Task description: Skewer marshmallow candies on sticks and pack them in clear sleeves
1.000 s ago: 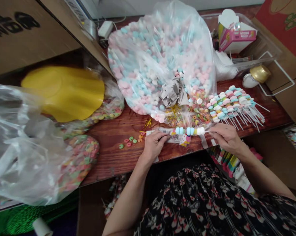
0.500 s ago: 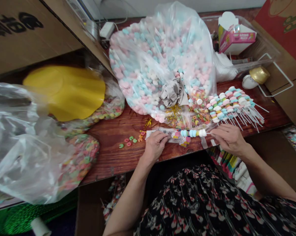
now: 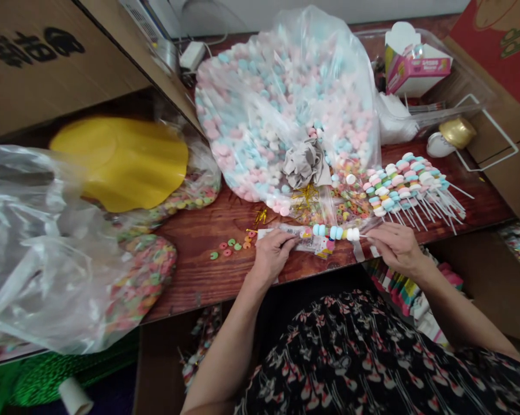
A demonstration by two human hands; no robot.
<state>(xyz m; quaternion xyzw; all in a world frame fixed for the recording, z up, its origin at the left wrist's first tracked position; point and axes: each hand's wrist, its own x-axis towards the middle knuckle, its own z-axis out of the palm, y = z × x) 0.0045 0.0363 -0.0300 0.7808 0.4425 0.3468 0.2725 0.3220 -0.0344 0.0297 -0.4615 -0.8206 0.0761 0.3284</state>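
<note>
Between my two hands a candy skewer [image 3: 336,233] lies level, with blue, white and yellow pieces threaded on a white stick. My right hand [image 3: 393,245] pinches the bare end of that stick. With thumb and fingers pressed together, my left hand [image 3: 273,253] grips a clear printed plastic bag [image 3: 309,242] at its left end. The skewer's left tip is at the bag; how far inside it reaches I cannot tell. Finished-looking candy skewers [image 3: 409,181] are piled just beyond my right hand. Loose gummy rings [image 3: 231,246] lie left of my left hand.
A big clear sack of pastel candies [image 3: 285,98] fills the back of the table, with crumpled grey paper [image 3: 305,162] in front. At left are a bag of gummy rings [image 3: 141,276] and a yellow sheet [image 3: 125,161]. A clear tray with a pink box [image 3: 419,72] stands back right.
My right hand and the candy skewer have shifted slightly left, towards the plastic bag. My left hand keeps its hold in about the same place.
</note>
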